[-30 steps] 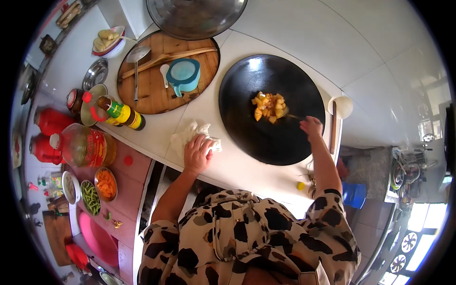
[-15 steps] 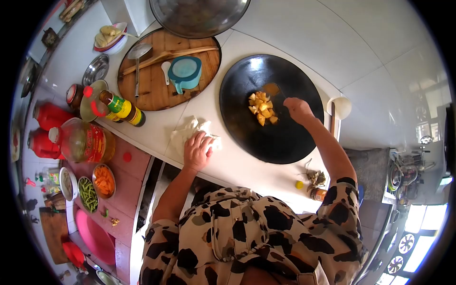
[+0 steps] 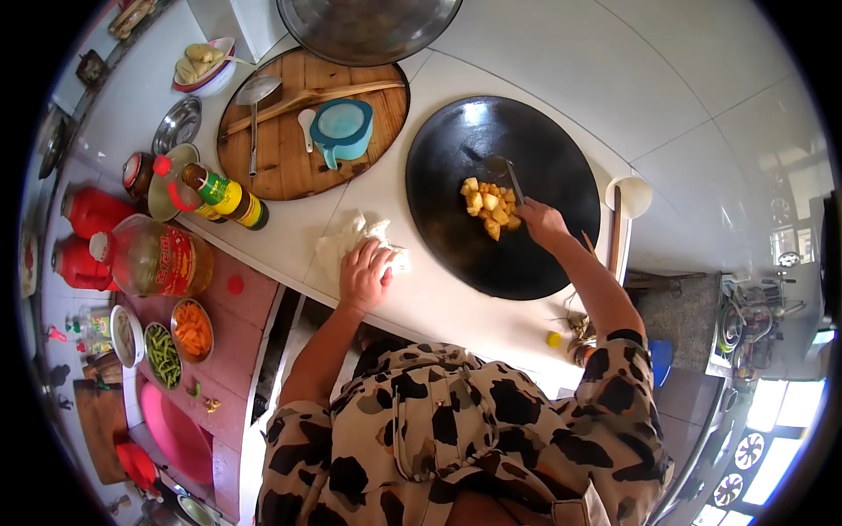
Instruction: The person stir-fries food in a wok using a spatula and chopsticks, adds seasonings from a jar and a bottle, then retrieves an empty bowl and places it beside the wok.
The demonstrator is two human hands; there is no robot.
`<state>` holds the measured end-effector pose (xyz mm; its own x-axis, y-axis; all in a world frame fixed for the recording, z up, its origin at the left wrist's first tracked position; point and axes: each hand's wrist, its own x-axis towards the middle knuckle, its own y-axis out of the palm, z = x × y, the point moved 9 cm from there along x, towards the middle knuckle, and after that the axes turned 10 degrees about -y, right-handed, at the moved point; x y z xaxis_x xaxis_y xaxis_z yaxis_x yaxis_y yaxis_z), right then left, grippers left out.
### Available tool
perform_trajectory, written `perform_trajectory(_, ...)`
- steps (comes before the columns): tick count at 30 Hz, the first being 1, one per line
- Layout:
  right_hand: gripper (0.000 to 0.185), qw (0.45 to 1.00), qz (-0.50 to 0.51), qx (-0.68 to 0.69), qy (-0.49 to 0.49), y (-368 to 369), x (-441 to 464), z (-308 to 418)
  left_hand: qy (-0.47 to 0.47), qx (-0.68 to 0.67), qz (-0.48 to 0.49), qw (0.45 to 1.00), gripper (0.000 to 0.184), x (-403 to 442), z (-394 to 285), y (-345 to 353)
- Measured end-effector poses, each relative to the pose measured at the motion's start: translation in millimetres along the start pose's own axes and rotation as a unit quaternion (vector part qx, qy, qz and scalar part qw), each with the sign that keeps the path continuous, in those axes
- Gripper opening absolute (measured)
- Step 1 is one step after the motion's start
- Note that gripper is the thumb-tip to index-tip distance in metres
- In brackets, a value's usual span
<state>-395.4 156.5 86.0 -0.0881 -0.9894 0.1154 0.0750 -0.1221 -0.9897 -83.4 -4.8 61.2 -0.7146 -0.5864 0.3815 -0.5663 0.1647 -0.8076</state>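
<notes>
My right hand (image 3: 542, 221) is closed round the handle of a metal spatula (image 3: 510, 173), whose blade rests inside the black wok (image 3: 456, 254). Browned potato chunks (image 3: 489, 207) lie in the wok, just below and left of the blade. On the white counter left of the wok, my left hand (image 3: 365, 273) lies with fingers somewhat spread on a crumpled white cloth (image 3: 351, 241).
A round wooden board (image 3: 289, 180) bears a teal lidded container (image 3: 342, 130), a ladle and a white spoon. Bottles (image 3: 232, 200) stand at the left, above bowls of carrots (image 3: 192, 330) and green peppers (image 3: 163, 355). A yellow cap (image 3: 553, 339) lies near the front edge.
The spatula has moved about the wok, and its blade now shows above the potato chunks. The chunks have shifted. My left hand has stayed on the cloth.
</notes>
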Motion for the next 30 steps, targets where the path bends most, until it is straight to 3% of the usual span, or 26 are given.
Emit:
perform_trajectory(2,0.015,0.999,-0.042,0.016,0.011,3,8,2,-0.003,0.003,0.006,1.000,0.037,1,0,-1)
perform_trajectory(5,0.012,0.999,0.015,0.042,-0.026,17,-7,18,-0.002,0.001,-0.001,1.000,0.035,-1,3,1)
perform_trajectory(8,0.014,0.998,0.010,0.038,-0.048,-10,-14,19,-0.002,0.005,-0.007,1.000,0.034,-2,2,0)
perform_trajectory(11,0.015,0.999,-0.013,0.030,-0.008,-35,-4,4,-0.004,0.007,-0.002,1.000,0.033,-2,4,3)
perform_trajectory(14,0.013,0.972,-0.088,0.187,0.112,-78,-3,-13,0.000,0.009,-0.012,1.000,0.034,-3,3,3)
perform_trajectory(17,0.011,0.961,-0.051,0.221,0.155,-91,-9,-15,-0.004,0.007,-0.002,1.000,0.035,-2,5,5)
perform_trajectory(23,0.012,0.969,-0.010,0.237,0.072,-76,-26,21,0.006,-0.001,-0.005,1.000,0.038,1,-1,-2)
perform_trajectory(27,0.014,0.991,-0.045,0.120,-0.025,-54,-23,32,0.001,0.007,-0.006,1.000,0.034,-2,3,3)
perform_trajectory(30,0.017,0.997,-0.068,0.021,-0.036,-52,-12,24,0.000,0.013,-0.006,1.000,0.034,-1,0,3)
